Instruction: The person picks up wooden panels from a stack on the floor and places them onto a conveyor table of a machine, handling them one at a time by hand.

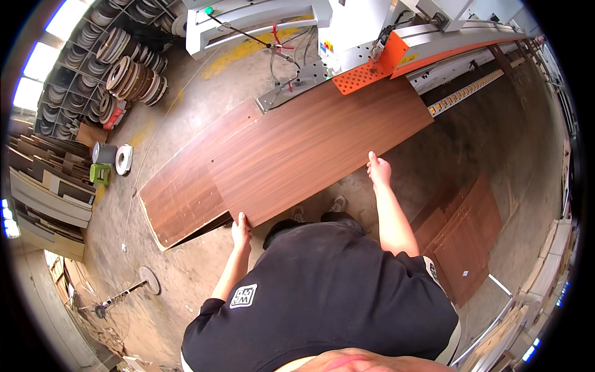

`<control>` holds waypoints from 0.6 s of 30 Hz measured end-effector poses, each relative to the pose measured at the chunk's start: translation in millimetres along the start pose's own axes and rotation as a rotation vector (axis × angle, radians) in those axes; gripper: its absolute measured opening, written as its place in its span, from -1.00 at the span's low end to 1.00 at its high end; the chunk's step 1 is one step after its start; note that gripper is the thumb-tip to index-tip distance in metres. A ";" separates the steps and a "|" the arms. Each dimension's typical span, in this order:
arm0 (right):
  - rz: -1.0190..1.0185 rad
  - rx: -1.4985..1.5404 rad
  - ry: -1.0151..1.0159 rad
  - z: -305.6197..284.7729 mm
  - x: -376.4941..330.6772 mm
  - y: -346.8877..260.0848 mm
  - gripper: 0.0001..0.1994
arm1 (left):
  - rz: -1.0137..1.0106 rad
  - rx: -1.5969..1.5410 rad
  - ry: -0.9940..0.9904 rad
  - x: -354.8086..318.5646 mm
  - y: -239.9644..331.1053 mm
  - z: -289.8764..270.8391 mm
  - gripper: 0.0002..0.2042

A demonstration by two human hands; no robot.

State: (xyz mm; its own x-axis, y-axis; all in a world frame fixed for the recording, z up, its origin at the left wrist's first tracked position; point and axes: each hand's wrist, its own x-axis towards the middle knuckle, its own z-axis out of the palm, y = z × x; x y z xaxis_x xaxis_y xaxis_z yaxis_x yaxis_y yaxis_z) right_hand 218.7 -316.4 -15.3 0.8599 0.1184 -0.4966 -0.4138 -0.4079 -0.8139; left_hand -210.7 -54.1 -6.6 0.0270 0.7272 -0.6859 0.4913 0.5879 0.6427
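A long brown wood-grain panel [322, 146] lies in front of me, its far right part under the edge of a machine. My left hand [241, 232] is closed on the panel's near left corner, thumb on top and fingers hidden underneath. On the near long edge, further right, my right hand [379, 170] grips the same panel, its thumb showing above. Another brown board [180, 201], with a worn, chipped edge, shows beneath the panel and sticks out to the left.
Along the far right runs a machine with an orange perforated guard [365, 73] and a grey metal plate [291, 88]. More brown panels [465, 242] rest at my right. Edging rolls [133, 80] fill a rack far left, near a green stool [99, 174] and stacked boards [49, 192].
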 end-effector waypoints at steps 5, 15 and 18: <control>0.054 0.238 0.077 -18.0 32.1 3.8 -0.56 | 0.099 0.043 -0.136 -13.7 16.7 37.6 -0.59; 0.099 0.108 -0.112 -22.2 -64.1 109.8 -0.65 | 0.351 0.323 -0.603 -11.5 13.0 70.3 -0.62; 0.188 -0.151 -0.181 -39.6 -117.4 229.5 -0.70 | 0.424 0.388 -0.797 -5.9 -4.2 70.5 -0.50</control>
State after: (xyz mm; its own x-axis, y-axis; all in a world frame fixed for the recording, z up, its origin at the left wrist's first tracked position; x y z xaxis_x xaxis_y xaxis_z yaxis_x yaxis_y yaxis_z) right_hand 34.7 -459.7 -131.9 0.6998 0.1821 -0.6908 -0.4996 -0.5664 -0.6554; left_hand -151.5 -85.9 -29.4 0.7766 0.3151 -0.5455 0.5535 0.0720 0.8297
